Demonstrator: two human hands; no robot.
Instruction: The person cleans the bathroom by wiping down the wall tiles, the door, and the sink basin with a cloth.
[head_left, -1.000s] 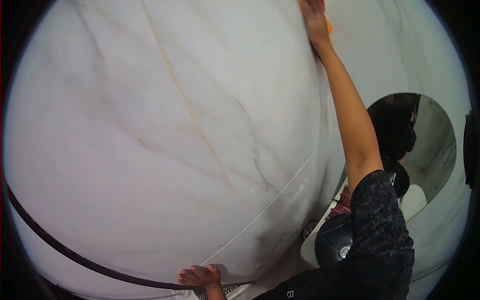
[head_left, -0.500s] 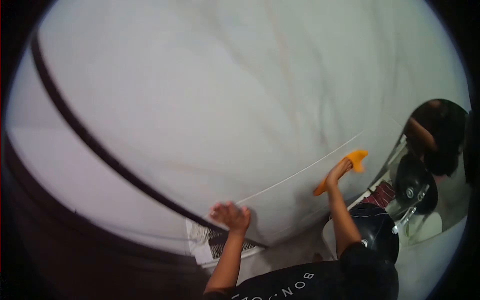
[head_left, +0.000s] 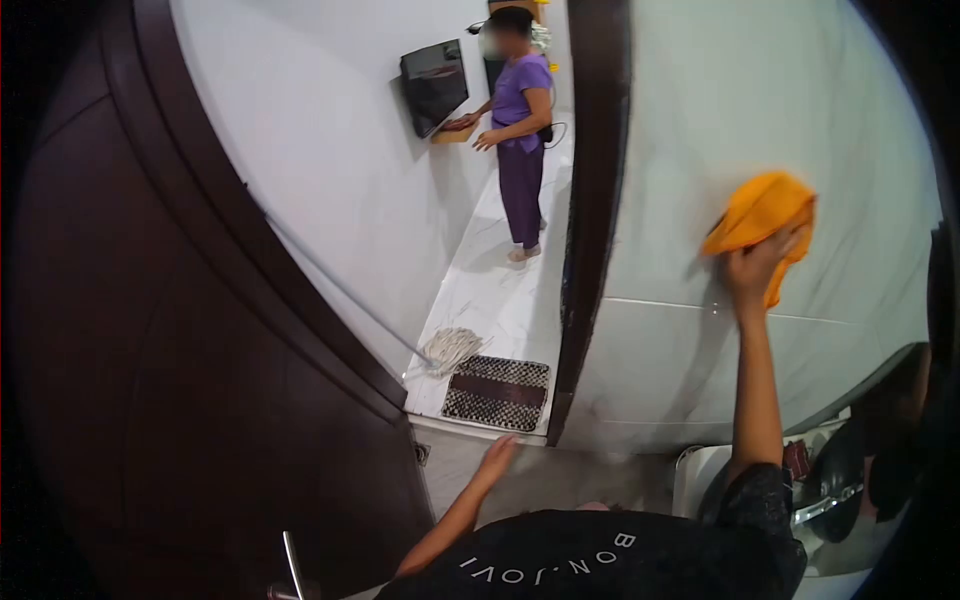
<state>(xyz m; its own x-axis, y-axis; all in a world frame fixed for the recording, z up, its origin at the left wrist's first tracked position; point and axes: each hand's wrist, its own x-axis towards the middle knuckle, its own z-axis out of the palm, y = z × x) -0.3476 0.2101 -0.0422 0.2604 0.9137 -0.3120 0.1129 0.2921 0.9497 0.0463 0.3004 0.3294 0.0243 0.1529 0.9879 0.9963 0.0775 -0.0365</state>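
Note:
My right hand (head_left: 762, 262) is raised against the marbled wall tiles (head_left: 690, 370), its fingers pressed on an orange cloth (head_left: 765, 208) that is partly bunched and slightly blurred. Low in the view, my left hand (head_left: 498, 456) hangs in front of the doorway sill, apart from the wall. Its fingers look extended and I see nothing in it.
Beyond the dark door frame (head_left: 597, 150), a person in purple (head_left: 522, 100) stands by a wall-mounted screen (head_left: 434, 85). A mop head (head_left: 453, 350) and a checkered mat (head_left: 497, 392) lie at the doorway. A dark door (head_left: 200, 400) is at left; a faucet (head_left: 828, 505) at lower right.
The view has swung left to show the doorway and person. My right hand has come down from high on the wall, then up again with the cloth. My left hand has left the wall.

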